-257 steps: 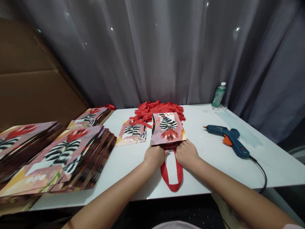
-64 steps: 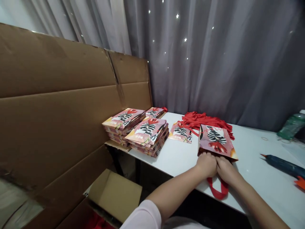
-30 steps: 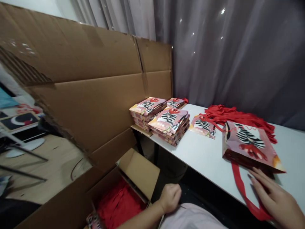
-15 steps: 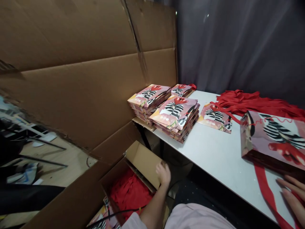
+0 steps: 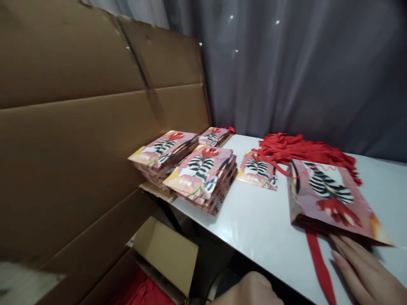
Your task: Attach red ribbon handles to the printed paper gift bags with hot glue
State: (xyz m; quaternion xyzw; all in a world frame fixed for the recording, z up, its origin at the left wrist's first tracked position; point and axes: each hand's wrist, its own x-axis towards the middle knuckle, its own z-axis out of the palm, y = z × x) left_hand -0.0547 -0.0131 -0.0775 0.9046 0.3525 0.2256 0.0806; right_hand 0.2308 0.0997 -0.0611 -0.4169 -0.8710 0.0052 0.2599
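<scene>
My left hand [image 5: 251, 290] is at the bottom edge, in front of the table's near side; it is blurred and its fingers are hidden. My right hand [image 5: 362, 267] lies on the table with fingers stretched out, fingertips at the near edge of a printed paper bag [image 5: 330, 199] with zebra stripes and a red flower. A thin red cord rests on top of the bag. From beneath it a red ribbon [image 5: 319, 264] runs toward the front edge, just left of my right hand.
Stacks of printed bags [image 5: 200, 173] stand at the table's left end, beside a tall cardboard wall [image 5: 79, 140]. One flat bag [image 5: 257, 169] lies right of them. A heap of red ribbons [image 5: 305, 148] lies at the back. Below is an open carton [image 5: 168, 250] holding red fabric [image 5: 143, 292].
My left hand has left the carton's flap and come right, to the table's front. The view has turned right. My right hand stays by the bag.
</scene>
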